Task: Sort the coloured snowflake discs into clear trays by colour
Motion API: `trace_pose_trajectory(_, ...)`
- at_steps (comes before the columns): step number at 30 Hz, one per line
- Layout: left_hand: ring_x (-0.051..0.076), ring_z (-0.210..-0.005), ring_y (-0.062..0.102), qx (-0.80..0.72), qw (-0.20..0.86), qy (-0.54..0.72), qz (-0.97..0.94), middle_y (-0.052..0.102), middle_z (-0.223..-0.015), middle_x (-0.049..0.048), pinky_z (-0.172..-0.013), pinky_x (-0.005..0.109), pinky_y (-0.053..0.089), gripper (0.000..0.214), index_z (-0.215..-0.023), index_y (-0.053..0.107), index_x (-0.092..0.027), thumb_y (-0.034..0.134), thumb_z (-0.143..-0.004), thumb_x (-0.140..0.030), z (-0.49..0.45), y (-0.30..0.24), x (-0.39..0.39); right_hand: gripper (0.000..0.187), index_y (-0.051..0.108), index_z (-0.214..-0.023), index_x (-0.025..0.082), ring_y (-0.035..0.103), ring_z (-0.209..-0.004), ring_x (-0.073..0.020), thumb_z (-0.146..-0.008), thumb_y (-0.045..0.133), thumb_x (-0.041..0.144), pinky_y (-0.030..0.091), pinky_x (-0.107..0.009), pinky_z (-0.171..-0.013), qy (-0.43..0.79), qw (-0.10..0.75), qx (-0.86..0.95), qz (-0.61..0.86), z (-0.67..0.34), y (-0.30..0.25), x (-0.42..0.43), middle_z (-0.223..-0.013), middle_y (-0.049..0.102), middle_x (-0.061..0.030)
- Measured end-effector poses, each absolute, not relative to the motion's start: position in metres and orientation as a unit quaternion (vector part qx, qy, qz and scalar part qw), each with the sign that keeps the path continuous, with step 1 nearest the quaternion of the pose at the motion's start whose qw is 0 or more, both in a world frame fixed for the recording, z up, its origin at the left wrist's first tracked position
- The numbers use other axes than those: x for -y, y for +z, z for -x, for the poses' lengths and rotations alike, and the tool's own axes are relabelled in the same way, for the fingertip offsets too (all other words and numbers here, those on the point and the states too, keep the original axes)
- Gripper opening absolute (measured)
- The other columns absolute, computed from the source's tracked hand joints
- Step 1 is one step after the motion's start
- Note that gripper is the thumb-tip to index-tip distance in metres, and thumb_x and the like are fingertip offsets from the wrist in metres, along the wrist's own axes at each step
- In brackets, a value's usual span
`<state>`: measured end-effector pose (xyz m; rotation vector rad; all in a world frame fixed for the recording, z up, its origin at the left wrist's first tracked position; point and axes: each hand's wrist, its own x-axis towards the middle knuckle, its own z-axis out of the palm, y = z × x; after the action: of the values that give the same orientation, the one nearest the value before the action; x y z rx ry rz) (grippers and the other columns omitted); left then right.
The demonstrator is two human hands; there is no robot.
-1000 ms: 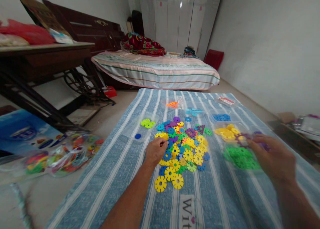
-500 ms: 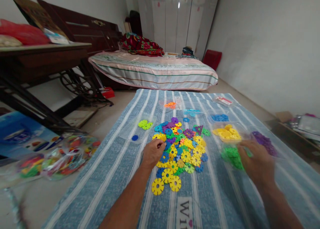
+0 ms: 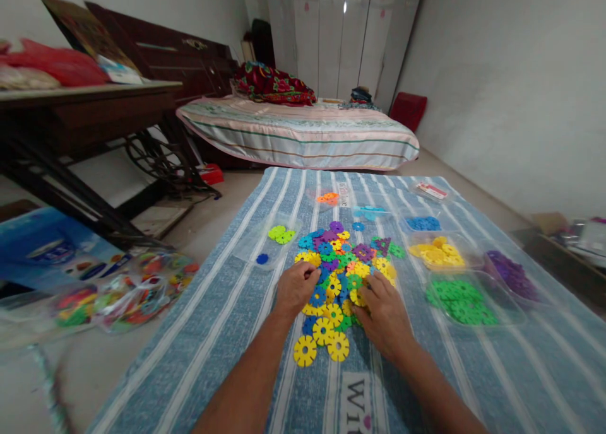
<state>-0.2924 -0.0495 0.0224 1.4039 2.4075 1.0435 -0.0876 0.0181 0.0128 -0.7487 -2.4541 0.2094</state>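
A heap of flat plastic snowflake discs in yellow, blue, green and purple lies on a blue striped cloth. My left hand rests at the heap's left edge, its fingers curled in a pinch on a yellow disc. My right hand lies on the heap's right side with bent fingers pressing on discs; whether it grips one I cannot see. Two yellow discs sit nearest to me.
Clear trays to the right hold sorted discs: green, yellow, purple, blue. A tray at the left holds lime discs. Bags of discs lie on the floor left. A bed and a dark table stand beyond.
My right hand has moved left from the purple and green trays onto the right side of the heap. My left hand has stayed at the heap's left edge.
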Motion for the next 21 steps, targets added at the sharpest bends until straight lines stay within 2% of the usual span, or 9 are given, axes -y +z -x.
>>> trace_pose_trajectory(4,0.012,-0.068,0.055,-0.808,0.086,0.348,-0.467,0.061,-0.071,-0.0001,-0.064,0.022,0.038,0.018,-0.069,0.062,-0.018,0.052,-0.078,-0.030,0.293,0.022,0.049,0.018,0.063,-0.093,0.019,0.043,-0.120,-0.0267,-0.083,0.049,0.019,0.041,-0.048,-0.096,0.073,0.292,0.916,0.264,0.085,0.009,-0.013,-0.112,0.059,-0.0101)
trace_pose_trajectory(9,0.012,-0.066,0.053,-0.809,0.086,0.349,-0.465,0.060,-0.069,-0.0004,-0.063,0.023,0.038,0.019,-0.066,0.061,-0.018,0.052,-0.078,-0.030,0.292,0.023,0.049,0.017,0.064,-0.092,0.021,0.051,-0.110,-0.0225,-0.085,0.048,0.023,0.045,-0.043,-0.092,0.052,0.348,0.904,0.241,0.075,0.017,-0.032,-0.103,0.062,-0.0075)
trace_pose_trajectory(12,0.012,-0.066,0.053,-0.808,0.092,0.347,-0.467,0.061,-0.069,-0.0002,-0.063,0.023,0.038,0.019,-0.066,0.061,-0.019,0.052,-0.078,-0.030,0.292,0.025,0.049,0.017,0.064,-0.084,0.020,0.056,-0.100,-0.0215,-0.085,0.048,0.025,0.046,-0.042,-0.088,-0.004,0.385,0.882,0.271,0.059,0.040,-0.073,-0.095,0.064,-0.0081)
trace_pose_trajectory(15,0.012,-0.066,0.053,-0.810,0.090,0.346,-0.465,0.061,-0.070,0.0000,-0.064,0.023,0.038,0.019,-0.068,0.062,-0.019,0.051,-0.078,-0.030,0.292,0.026,0.049,0.021,0.065,-0.079,0.017,0.058,-0.090,-0.0229,-0.084,0.047,0.027,0.046,-0.041,-0.083,-0.090,0.380,0.848,0.357,0.039,0.068,-0.118,-0.088,0.064,-0.0104)
trace_pose_trajectory(18,0.012,-0.066,0.053,-0.812,0.087,0.342,-0.466,0.061,-0.069,-0.0004,-0.063,0.023,0.038,0.019,-0.067,0.061,-0.019,0.051,-0.078,-0.031,0.291,0.027,0.049,0.021,0.064,-0.086,0.016,0.057,-0.086,-0.0257,-0.082,0.049,0.030,0.045,-0.044,-0.080,-0.141,0.361,0.816,0.428,0.026,0.082,-0.135,-0.086,0.064,-0.0117)
trace_pose_trajectory(21,0.012,-0.066,0.053,-0.810,0.086,0.344,-0.467,0.060,-0.069,-0.0005,-0.063,0.023,0.038,0.020,-0.066,0.060,-0.019,0.051,-0.078,-0.031,0.291,0.026,0.049,0.023,0.063,-0.091,0.017,0.057,-0.092,-0.0250,-0.084,0.048,0.032,0.045,-0.044,-0.084,-0.095,0.362,0.849,0.371,0.028,0.069,-0.113,-0.092,0.064,-0.0111)
